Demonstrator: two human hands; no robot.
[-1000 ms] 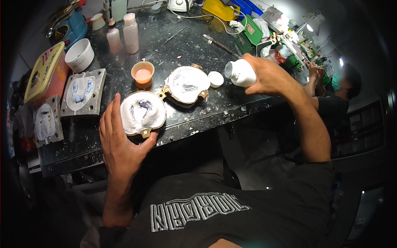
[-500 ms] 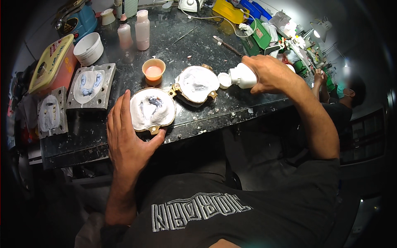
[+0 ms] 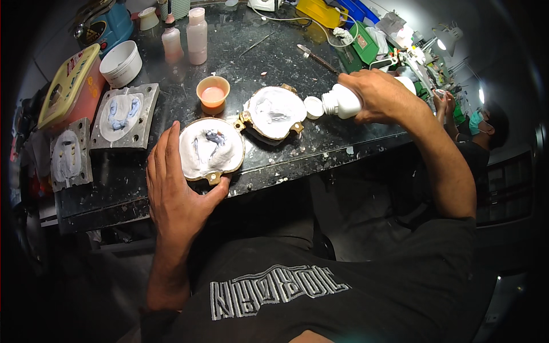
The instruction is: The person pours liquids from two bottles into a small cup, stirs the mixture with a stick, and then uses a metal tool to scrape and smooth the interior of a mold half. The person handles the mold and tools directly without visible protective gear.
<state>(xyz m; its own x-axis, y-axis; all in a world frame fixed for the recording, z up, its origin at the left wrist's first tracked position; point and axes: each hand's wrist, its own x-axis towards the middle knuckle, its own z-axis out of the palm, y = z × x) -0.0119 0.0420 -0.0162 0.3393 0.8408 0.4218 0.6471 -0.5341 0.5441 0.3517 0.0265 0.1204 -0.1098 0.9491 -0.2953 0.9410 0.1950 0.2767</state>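
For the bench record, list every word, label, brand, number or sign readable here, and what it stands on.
Shirt: large pale lettering; I won't transcribe it.
Yellow lid: print, too small to read.
Tub: faint print, too blurred.
Blue machine: dark label, too blurred.
Green box: label, too small.
Held bottle: no print visible.

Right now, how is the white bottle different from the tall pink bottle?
The white bottle is tipped sideways, but the tall pink bottle stands upright. The right hand holds the white bottle, while no hand touches the pink one. The white bottle is bright white; the pink one is pale pink. Both narrow to a neck.
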